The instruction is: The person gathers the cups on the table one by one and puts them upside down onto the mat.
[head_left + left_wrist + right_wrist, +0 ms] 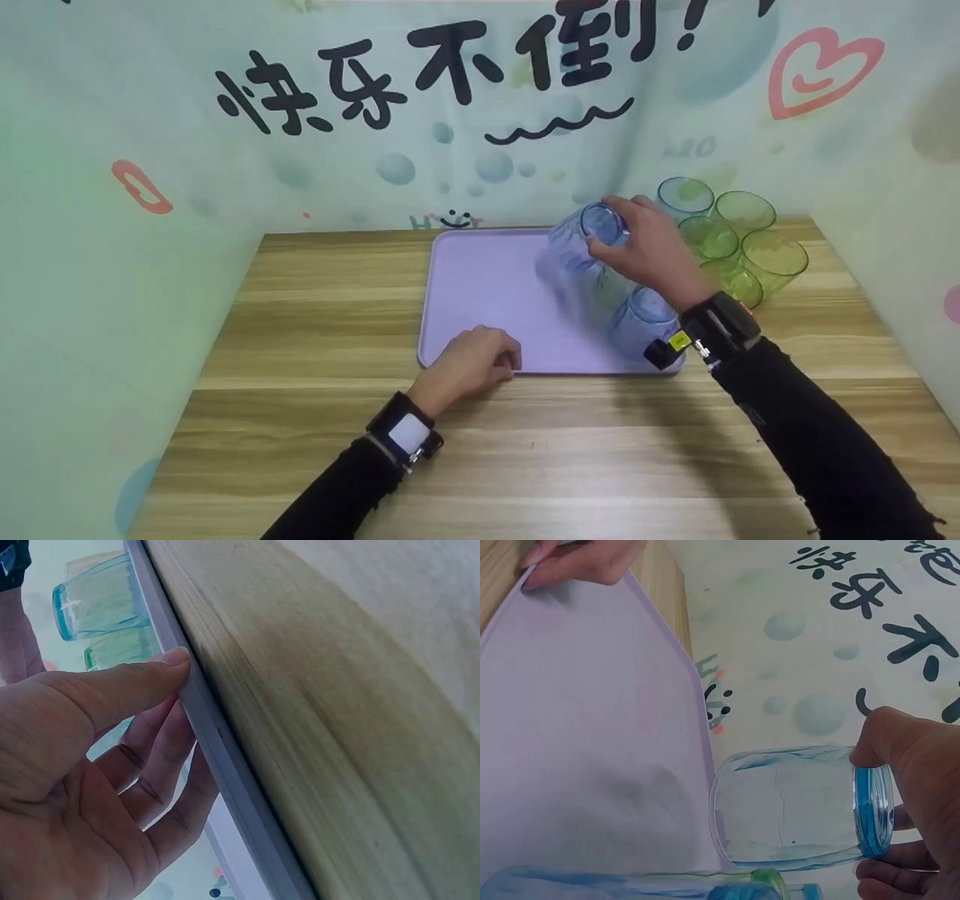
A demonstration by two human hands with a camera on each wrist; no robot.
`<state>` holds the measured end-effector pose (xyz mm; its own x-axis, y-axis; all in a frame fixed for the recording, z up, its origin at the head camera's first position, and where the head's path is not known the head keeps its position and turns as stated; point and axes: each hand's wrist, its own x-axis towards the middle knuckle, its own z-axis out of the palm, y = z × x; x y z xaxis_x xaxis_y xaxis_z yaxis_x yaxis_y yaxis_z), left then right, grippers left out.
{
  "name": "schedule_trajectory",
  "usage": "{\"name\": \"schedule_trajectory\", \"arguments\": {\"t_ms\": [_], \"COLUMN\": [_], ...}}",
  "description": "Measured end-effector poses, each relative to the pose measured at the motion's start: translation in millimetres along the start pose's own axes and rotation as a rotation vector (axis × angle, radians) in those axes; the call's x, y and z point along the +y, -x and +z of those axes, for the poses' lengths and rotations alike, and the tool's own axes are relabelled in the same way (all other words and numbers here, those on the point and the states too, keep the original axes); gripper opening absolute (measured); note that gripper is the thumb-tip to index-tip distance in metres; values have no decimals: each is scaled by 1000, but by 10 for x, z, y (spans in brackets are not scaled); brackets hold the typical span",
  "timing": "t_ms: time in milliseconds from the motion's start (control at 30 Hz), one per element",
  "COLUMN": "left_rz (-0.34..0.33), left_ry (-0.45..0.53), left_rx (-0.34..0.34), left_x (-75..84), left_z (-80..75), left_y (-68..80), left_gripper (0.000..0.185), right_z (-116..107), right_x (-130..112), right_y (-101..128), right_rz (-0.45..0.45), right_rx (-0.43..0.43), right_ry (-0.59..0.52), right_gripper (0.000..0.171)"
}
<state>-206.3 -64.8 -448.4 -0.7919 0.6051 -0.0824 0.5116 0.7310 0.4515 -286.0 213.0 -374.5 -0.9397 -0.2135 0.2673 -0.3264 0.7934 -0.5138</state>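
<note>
My right hand (651, 244) grips a clear blue drinking glass (576, 238) by its thick blue end. In the right wrist view this glass (787, 810) lies tilted on its side, with its wider end away from the palm. It overlaps the back right part of the lilac tray (487, 292). My left hand (472, 364) pinches the tray's near edge, thumb (174, 660) against the rim and fingers on the inner side. Another blue glass (643, 322) stands at the tray's front right. Behind it is a pale green glass (611, 286), partly hidden by the right hand's glass.
Several green, yellow-green and pale blue glasses (776, 259) stand close together on the wooden table (315, 330), right of the tray and partly behind the right wrist. A printed backdrop (337, 172) rises along the table's back and sides.
</note>
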Motion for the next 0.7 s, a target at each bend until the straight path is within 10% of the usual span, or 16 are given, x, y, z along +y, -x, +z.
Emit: {"name": "schedule_trajectory", "arguments": {"t_ms": [700], "left_rz": [-10], "left_ry": [3], "left_rx": [-4], "left_x": [23], "left_z": [-11], "left_y": [6], "left_gripper": [9], "right_z": [154], "right_x": [108], "right_y": [-430], "right_rz": [-19], "right_rx": [-125], "right_ry": [100], "right_gripper": [71]}}
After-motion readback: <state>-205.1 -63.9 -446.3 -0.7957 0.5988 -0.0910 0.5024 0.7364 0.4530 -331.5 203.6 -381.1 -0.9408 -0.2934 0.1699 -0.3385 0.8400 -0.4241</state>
